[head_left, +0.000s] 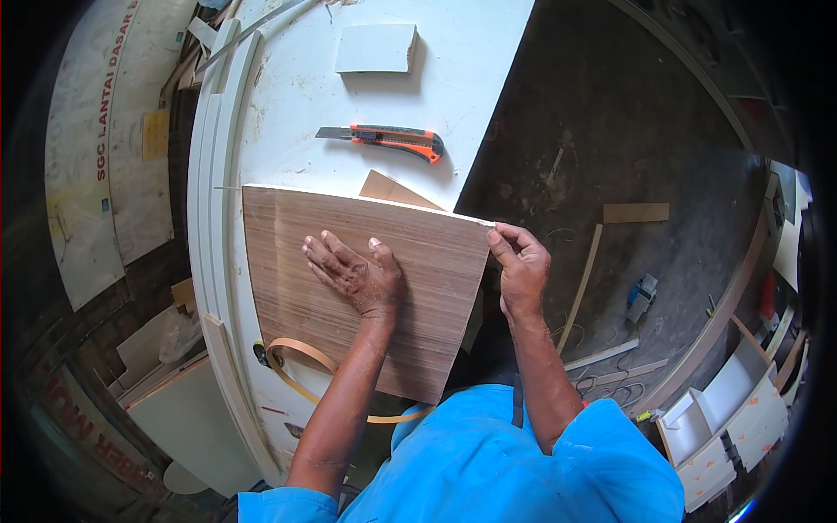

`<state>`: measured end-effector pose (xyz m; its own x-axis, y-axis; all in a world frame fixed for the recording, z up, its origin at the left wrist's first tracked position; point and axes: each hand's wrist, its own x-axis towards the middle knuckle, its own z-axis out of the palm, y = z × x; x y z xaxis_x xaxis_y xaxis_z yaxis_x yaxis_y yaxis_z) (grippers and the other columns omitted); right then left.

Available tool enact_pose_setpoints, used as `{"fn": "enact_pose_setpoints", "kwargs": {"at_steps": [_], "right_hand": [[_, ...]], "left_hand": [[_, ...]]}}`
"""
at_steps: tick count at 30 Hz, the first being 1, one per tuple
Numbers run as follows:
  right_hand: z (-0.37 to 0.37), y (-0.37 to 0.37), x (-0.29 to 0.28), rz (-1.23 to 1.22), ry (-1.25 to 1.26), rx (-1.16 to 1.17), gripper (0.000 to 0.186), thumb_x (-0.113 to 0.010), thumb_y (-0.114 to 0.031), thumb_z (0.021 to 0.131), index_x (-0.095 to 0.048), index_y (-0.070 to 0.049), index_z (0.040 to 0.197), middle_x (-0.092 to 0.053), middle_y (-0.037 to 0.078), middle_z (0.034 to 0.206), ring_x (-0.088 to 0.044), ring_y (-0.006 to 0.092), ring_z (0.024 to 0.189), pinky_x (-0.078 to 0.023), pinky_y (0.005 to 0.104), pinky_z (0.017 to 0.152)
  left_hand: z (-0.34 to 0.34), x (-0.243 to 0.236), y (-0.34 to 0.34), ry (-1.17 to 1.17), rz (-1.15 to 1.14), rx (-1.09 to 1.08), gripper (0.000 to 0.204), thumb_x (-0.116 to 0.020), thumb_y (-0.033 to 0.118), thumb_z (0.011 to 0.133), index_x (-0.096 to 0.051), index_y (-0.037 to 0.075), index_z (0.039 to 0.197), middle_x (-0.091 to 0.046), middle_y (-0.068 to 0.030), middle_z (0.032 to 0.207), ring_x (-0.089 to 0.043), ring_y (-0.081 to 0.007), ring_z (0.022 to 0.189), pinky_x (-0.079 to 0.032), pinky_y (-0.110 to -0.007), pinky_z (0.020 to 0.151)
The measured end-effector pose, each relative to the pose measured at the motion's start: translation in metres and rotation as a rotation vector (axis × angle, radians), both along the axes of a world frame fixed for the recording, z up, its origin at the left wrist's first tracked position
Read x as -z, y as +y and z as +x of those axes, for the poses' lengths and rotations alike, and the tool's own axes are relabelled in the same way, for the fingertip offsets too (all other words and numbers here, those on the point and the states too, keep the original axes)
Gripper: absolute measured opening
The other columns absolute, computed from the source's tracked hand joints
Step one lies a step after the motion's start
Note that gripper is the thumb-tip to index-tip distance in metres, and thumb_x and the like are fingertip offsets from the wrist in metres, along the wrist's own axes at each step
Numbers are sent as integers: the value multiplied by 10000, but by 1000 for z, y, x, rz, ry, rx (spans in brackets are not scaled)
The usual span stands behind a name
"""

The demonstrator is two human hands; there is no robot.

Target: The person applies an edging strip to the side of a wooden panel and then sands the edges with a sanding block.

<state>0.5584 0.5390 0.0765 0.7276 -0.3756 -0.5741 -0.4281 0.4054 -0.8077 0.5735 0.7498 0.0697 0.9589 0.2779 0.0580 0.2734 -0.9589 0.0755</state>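
Shirt (501, 466), right grip (525, 270) on panel (429, 288).

A white worktop (292, 113) bears a white rectangular block (375, 49), top centre; an orange-and-black cutter knife (392, 139), upper centre; a brown wood-grain panel (436, 292), centre.

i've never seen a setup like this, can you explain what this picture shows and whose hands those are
There's no machine here: these are a person's own bare hands. A wide fisheye camera worn on the head looks down, so straight edges bend toward the rim.

The left hand lies flat, fingers spread, on a flat brown wood-grain panel. The right hand pinches at its far right corner.

Beyond it, on the white worktable, lie an orange-and-black utility knife and a white rectangular block. A tan curled strip loops near the left forearm.
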Motion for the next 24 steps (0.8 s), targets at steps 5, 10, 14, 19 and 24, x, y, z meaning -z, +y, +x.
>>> {"fn": "enact_pose_setpoints", "kwargs": {"at_steps": [5, 10, 14, 19, 24], "right_hand": [[-2, -3, 1, 12, 24, 15, 195, -745, -111, 923, -720, 40, 1044, -710, 42, 916, -621, 84, 805, -513, 236, 752], [-3, -10, -11, 281, 55, -3, 403, -743, -181, 941, -617, 49, 1248, -713, 64, 1012, -652, 121, 905, -522, 289, 853], [-36, -7, -4, 335, 28, -58, 439, -738, -200, 946, -592, 70, 1260, -706, 90, 1061, -658, 128, 951, -525, 305, 897], [-59, 6, -14, 135, 64, -185, 315, -739, -160, 933, -677, 54, 1155, -719, 76, 1034, -665, 117, 885, -535, 264, 814], [-58, 10, -8, -30, 72, -190, 251, -745, -125, 915, -710, 59, 1082, -733, 56, 921, -652, 100, 803, -524, 256, 748]], "left_hand": [[0, 0, 0, -24, -6, 21, 772, -473, 379, 939, -246, -114, 1488, -169, -350, 1566, -86, -481, 1515, -69, -584, 1232], [-1, 0, -2, -27, -28, 4, 779, -482, 382, 936, -246, -113, 1490, -167, -352, 1571, -90, -482, 1513, -76, -572, 1232], [1, 2, -2, -38, -33, -21, 785, -459, 411, 947, -248, -112, 1493, -174, -353, 1571, -90, -472, 1515, -72, -556, 1236], [-1, -2, -6, 15, -72, -54, 815, -412, 435, 938, -225, -136, 1489, -148, -366, 1571, -42, -475, 1523, -34, -561, 1237], [-2, -2, -4, 51, -46, -25, 836, -409, 439, 940, -189, -139, 1502, -102, -379, 1579, -12, -483, 1522, -14, -557, 1237]]}}
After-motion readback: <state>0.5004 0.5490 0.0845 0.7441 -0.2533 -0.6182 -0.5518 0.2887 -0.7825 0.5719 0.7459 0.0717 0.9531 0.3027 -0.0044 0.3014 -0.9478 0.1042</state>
